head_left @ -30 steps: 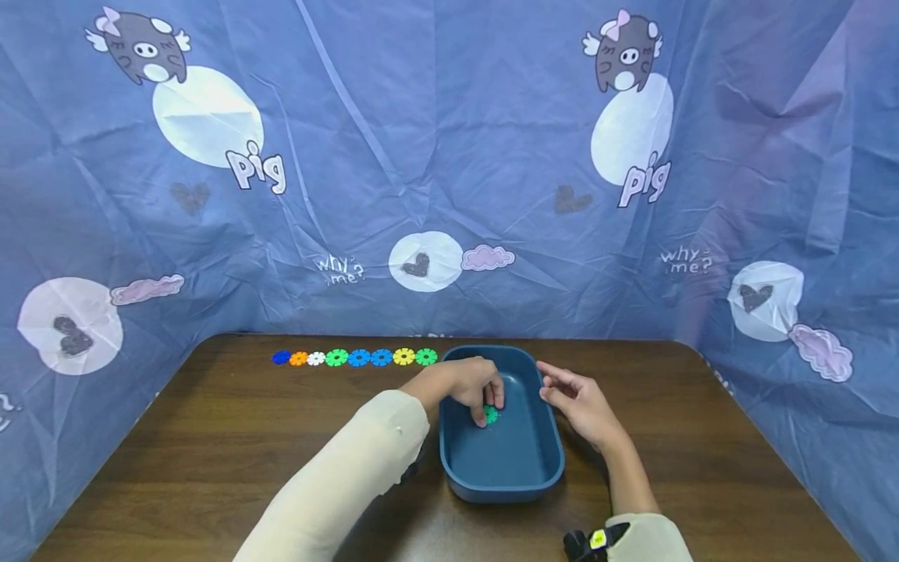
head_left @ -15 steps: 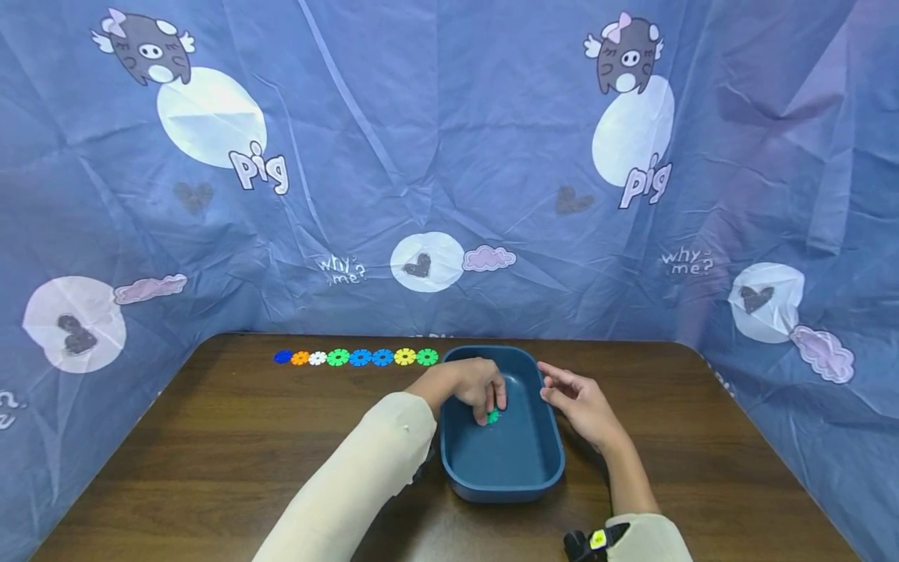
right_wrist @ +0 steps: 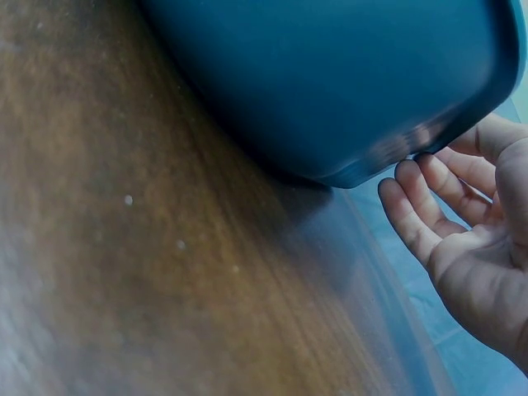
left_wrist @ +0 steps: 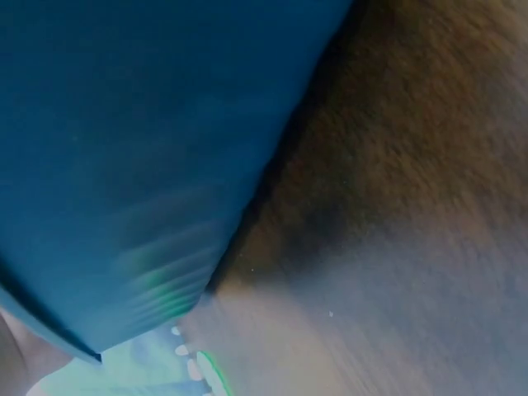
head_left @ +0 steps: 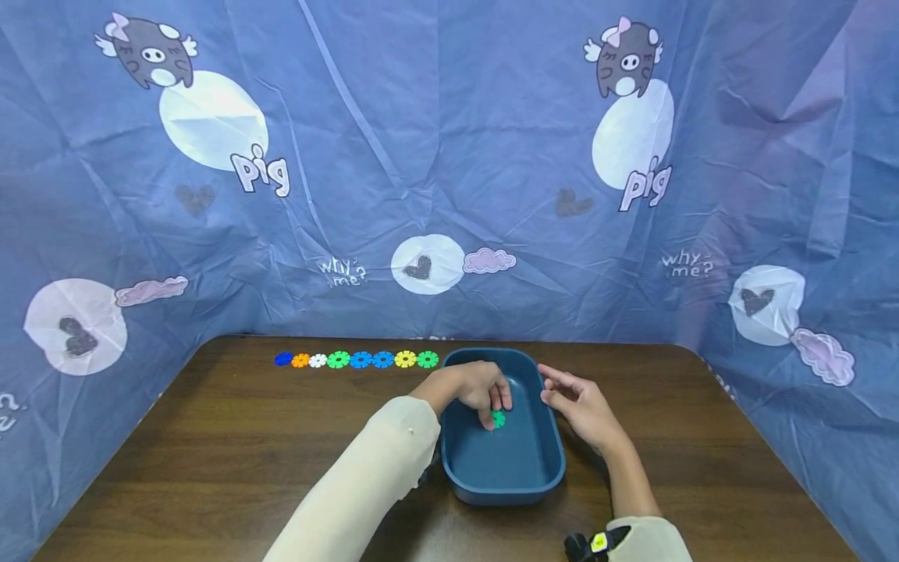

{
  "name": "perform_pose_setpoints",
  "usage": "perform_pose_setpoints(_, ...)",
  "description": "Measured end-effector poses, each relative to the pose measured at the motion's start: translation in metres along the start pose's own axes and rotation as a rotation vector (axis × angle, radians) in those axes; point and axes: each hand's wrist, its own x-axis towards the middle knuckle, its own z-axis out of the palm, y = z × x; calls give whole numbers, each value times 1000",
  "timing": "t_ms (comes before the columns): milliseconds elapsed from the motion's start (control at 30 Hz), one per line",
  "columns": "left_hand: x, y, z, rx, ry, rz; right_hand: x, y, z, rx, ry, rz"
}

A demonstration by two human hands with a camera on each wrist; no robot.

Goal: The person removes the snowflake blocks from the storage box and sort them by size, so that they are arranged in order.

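Note:
My left hand (head_left: 477, 388) reaches over the near-left wall into a blue plastic bin (head_left: 504, 467). Its thumb and fingertips pinch a small green notched building disc (head_left: 499, 420) just above the bin floor. Beyond the bin's right side is my right hand (head_left: 583, 407), its fingers extended to the rim. In the right wrist view, the fingertips of the right hand (right_wrist: 487, 239) touch the bin's outer wall (right_wrist: 330, 91). The left wrist view shows mostly the bin's outside (left_wrist: 140, 140), hiding most of the left hand.
A row of several notched discs (head_left: 360, 360) in blue, orange, white, green and yellow lies along the far left of the brown wooden table (head_left: 246, 445). Behind the table hangs a blue patterned cloth (head_left: 435, 172).
My left hand has shifted slightly right and toward the near side inside the bin, with the green disc moving along. My right hand stays at the rim.

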Motion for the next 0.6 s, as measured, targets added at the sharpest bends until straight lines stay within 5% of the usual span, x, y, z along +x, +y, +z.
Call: perform_pose_setpoints(600, -1, 2, 0, -9, 1, 38, -1, -1, 0, 7, -10, 3)
